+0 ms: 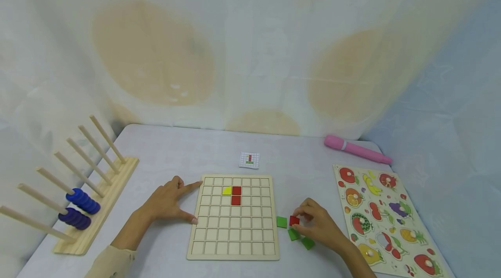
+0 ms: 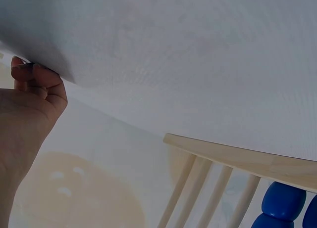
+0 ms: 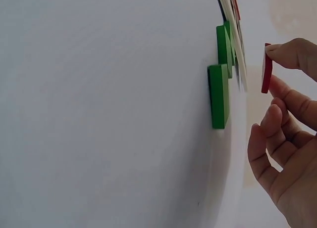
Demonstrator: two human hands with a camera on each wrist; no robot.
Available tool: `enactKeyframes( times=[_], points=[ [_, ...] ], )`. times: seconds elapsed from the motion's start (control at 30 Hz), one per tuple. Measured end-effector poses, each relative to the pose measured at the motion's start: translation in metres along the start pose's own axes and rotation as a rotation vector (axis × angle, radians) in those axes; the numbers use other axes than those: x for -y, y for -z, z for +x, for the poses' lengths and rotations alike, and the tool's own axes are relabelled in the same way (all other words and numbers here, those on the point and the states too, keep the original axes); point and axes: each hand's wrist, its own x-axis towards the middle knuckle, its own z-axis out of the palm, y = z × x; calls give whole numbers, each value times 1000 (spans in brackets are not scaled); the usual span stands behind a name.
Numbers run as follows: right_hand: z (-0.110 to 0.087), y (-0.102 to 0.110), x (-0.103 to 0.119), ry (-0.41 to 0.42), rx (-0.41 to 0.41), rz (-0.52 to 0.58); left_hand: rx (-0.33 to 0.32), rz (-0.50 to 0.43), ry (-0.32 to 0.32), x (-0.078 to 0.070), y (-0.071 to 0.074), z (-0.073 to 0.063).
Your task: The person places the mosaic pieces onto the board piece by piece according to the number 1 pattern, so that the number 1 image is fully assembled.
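Observation:
A square wooden grid board [image 1: 217,222] lies in the middle of the table. In its upper rows sit a yellow tile [image 1: 227,190] with a rounded corner and two red tiles [image 1: 236,200], one below the other. My left hand [image 1: 166,199] rests at the board's left edge, thumb and index finger spread, the other fingers folded. Right of the board, my right hand [image 1: 318,224] pinches a red square tile [image 3: 267,69] between thumb and index finger, raised off the table. Under and beside it lie several green tiles [image 3: 219,97].
Behind the board lies a small printed pattern card [image 1: 249,160]. A wooden peg abacus [image 1: 113,186] with blue and purple beads stands at the left. On the right are a fruit puzzle board [image 1: 385,221] and a pink marker-shaped object [image 1: 358,149]. Curtains [image 1: 258,51] enclose the table's back and sides.

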Motion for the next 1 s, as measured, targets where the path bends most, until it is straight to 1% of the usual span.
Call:
enactKeyframes(
  times=[0.13, 0.33, 0.57, 0.77, 1.0],
  points=[
    [5, -5, 2, 27, 7, 39, -6, 1, -7, 1, -1, 0],
    [12, -13, 8, 23, 26, 86, -11, 0, -7, 1, -2, 0],
    [21, -20, 15, 11, 50, 69, -13, -9, -7, 2, -3, -1],
    [27, -25, 19, 19, 61, 68, -16, -5, -11, 2, -2, 0],
    [32, -31, 24, -8, 87, 56, -10, -8, -6, 0, -1, 0]
  ],
)
